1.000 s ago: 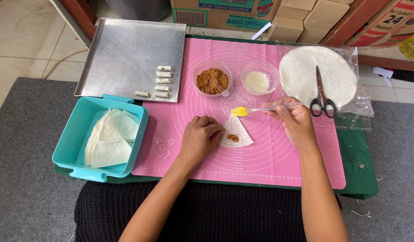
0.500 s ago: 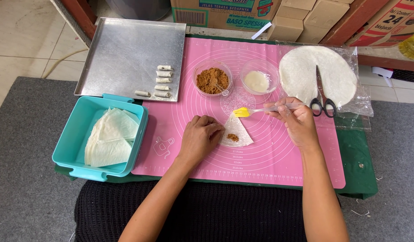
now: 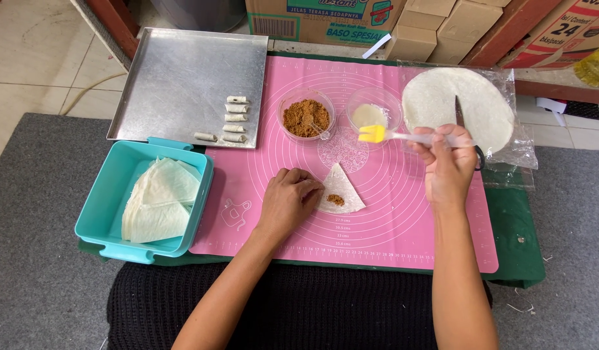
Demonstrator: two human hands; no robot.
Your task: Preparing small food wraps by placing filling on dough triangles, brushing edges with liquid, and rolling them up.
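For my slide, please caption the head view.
Left hand pins a wedge-shaped wrapper; right hand holds a yellow-tipped brush.

Brushed metal tray (image 3: 176,78), matt pink mat (image 3: 390,220) — silicone-like

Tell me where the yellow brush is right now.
In the head view the yellow brush is held in the right hand, with its tip hovering at the near edge of the small bowl of white paste, right of the bowl of brown filling.

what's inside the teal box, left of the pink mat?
The teal box holds a stack of pale wrapper pieces, cut to wedge shapes and overlapping. How many there are, and whether anything lies under them, cannot be seen: the top sheets cover the rest.
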